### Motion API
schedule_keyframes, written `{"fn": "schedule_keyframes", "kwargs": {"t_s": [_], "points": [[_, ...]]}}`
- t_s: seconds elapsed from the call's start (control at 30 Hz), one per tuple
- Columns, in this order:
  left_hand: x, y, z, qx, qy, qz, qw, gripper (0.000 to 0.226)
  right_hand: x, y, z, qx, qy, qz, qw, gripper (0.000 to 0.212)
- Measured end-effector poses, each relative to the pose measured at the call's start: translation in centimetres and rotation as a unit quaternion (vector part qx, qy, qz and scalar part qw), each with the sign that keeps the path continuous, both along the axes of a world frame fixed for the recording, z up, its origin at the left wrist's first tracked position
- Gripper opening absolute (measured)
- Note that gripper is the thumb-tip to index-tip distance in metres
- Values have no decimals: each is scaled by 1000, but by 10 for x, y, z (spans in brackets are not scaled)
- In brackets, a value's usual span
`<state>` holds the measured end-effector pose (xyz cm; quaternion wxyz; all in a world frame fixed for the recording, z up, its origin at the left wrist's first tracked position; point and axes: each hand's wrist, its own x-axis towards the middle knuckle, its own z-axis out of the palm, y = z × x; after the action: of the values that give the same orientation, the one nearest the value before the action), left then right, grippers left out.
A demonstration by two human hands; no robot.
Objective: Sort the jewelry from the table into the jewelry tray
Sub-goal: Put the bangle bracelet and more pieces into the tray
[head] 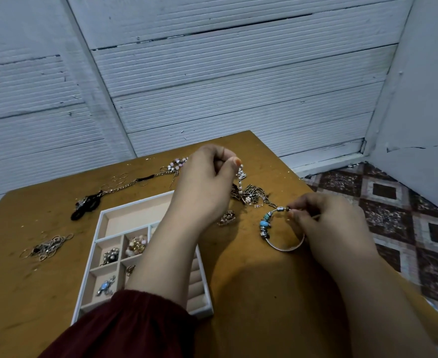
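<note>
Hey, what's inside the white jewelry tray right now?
In the white-rimmed beige tray there is a silver flower piece, a gold-and-pink cluster, a blue-stone silver charm and a half-hidden gold piece. The left forearm covers the middle compartments, so their contents cannot be seen.

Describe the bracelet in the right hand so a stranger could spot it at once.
On the brown table, look just right of the white jewelry tray. There the right hand pinches a silver bangle near its clasp. Unlike the tangled chains beside it, it is a single stiff hoop strung with a bright turquoise bead.
</note>
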<state>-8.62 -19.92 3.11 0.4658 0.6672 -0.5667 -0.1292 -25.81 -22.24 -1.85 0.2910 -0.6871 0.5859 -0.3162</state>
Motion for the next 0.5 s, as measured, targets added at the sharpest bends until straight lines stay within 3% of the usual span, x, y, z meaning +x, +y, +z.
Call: {"fn": "schedule_keyframes", "kwargs": {"t_s": [0.5], "points": [[18,33,12,-36,234,-18,971,14,18,13,5,-33,-103,7,994,11]]}}
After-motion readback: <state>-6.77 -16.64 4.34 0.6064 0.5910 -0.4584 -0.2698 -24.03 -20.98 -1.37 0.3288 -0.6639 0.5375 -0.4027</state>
